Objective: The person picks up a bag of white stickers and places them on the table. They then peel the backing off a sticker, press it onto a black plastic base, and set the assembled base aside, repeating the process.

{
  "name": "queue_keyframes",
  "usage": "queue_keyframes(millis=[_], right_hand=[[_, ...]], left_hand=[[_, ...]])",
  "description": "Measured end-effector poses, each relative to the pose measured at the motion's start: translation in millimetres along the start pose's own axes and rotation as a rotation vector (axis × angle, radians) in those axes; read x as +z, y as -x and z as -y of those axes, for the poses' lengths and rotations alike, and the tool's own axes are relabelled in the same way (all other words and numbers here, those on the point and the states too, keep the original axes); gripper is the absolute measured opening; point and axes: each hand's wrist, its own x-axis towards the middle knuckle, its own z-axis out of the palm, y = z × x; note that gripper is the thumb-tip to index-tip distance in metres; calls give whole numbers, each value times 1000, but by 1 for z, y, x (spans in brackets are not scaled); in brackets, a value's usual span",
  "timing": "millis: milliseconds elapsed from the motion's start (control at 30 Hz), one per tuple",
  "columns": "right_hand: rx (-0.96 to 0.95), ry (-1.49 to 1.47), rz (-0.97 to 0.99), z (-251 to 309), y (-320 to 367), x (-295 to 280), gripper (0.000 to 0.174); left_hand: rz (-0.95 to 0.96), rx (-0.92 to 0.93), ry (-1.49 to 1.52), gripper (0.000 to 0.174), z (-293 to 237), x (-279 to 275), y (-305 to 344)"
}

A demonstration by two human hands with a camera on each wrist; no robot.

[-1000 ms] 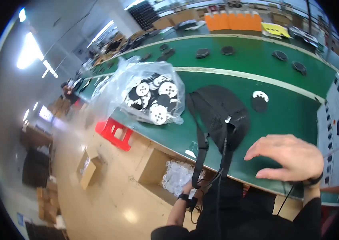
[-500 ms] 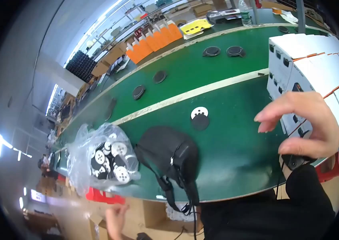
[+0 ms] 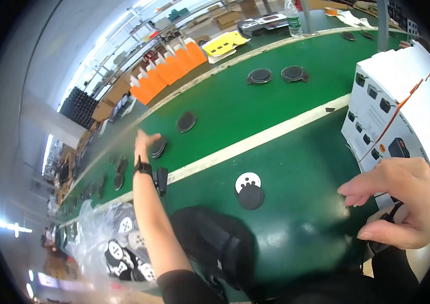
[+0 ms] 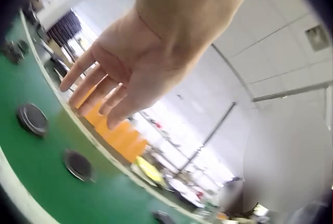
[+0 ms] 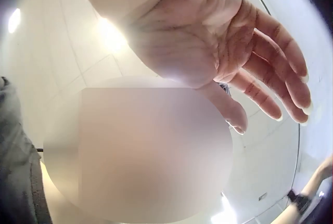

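My left hand (image 3: 145, 143) reaches across the green table to its far strip, right beside a dark round disc (image 3: 158, 147). Its fingers are spread and hold nothing in the left wrist view, where more dark discs (image 4: 79, 165) lie below. My right hand (image 3: 402, 202) hovers near the right side with loosely bent fingers and an empty palm, as the right wrist view shows. Between the hands lie a white disc with holes (image 3: 248, 180) and a black disc (image 3: 251, 196) overlapping it. A black pouch (image 3: 215, 243) with straps sits close to me, partly behind my left forearm.
A clear plastic bag (image 3: 93, 238) of white and black discs stands at the left front. White printed boxes (image 3: 397, 111) are stacked at the right. Orange holders (image 3: 169, 71), a yellow packet (image 3: 225, 43) and a water bottle (image 3: 293, 19) line the back.
My left hand has come up from the carton below the table edge and swung out over the far strip. The view has turned to the right. My right hand stays empty.
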Motion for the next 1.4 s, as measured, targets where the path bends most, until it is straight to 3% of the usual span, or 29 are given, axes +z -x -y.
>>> queue_keyframes(millis=[33, 100, 167, 233, 300, 333, 433, 533, 567, 600, 633, 700, 733, 767, 800, 833, 867, 900, 933, 967, 1000, 1067, 1100, 1200, 1233, 1300, 1400], right_hand=[[53, 21, -1, -1, -5, 3, 41], [165, 43, 17, -2, -13, 10, 41], [261, 80, 52, -3, -22, 11, 40], [343, 133, 106, -4, -29, 9, 39], [359, 141, 115, -11, -36, 19, 35], [353, 142, 110, -15, -38, 26, 32], [345, 91, 104, -34, -49, 47, 27], [392, 173, 214, -40, -54, 56, 27], [417, 186, 236, -42, -54, 55, 28], [405, 213, 196, -44, -51, 53, 29], [391, 238, 152, -47, -48, 51, 31], [452, 230, 111, -56, -47, 46, 32], [519, 176, 99, -63, -47, 45, 31], [526, 147, 83, -73, -48, 48, 26], [553, 183, 88, -81, -48, 51, 26], [580, 218, 96, -88, -47, 56, 27], [591, 192, 145, -95, -46, 62, 27], [603, 164, 200, -99, -43, 69, 28], [602, 141, 282, -99, -42, 76, 29], [585, 99, 361, -102, -41, 85, 29], [547, 128, 409, -100, -41, 97, 29], [276, 321, 407, -96, -44, 130, 27], [259, 241, 406, -94, -47, 150, 27], [171, 209, 332, -119, -50, 208, 42], [170, 227, 335, -117, -51, 214, 51], [208, 279, 322, -106, -51, 218, 56], [222, 214, 274, -108, -57, 233, 63]], left_hand=[[-7, -87, 13, 108, 1, 20, 17], [16, -212, -66, 114, 10, 52, 29], [-38, -51, 131, 110, 52, 93, 8], [-157, 25, 61, 87, 47, 86, 15], [-167, 87, 2, 66, 52, 89, 8], [-67, 161, -126, 48, 40, 73, 19], [-86, 121, -64, 41, 33, 74, 27], [-224, 156, -18, 39, 9, 57, 57], [-227, 334, -51, 37, 1, 44, 71], [-308, 352, 65, 35, -21, 31, 93], [-389, 487, 117, 32, -38, 22, 114], [-163, 496, 139, 39, -98, -19, 194], [-180, 684, 120, 21, -116, -24, 231], [-61, 676, 58, 16, -139, -30, 274], [-18, 719, -7, 18, -161, -39, 321], [77, 710, -168, 35, -172, -31, 355], [191, 785, -282, 40, -183, -27, 389], [24, 879, -307, 44, -185, -4, 418], [37, 910, -413, 45, -193, 8, 440], [-133, 991, -507, 45, -193, 31, 455], [-123, 939, -529, 45, -201, 44, 467], [-163, 873, -565, 53, -210, 66, 473], [-134, 865, -572, 58, -213, 66, 474], [184, 871, -545, 77, -221, 17, 468], [197, 944, -424, 82, -210, 7, 461], [532, 915, -256, 71, -208, -51, 447], [340, 796, 44, 58, -182, -99, 438]])
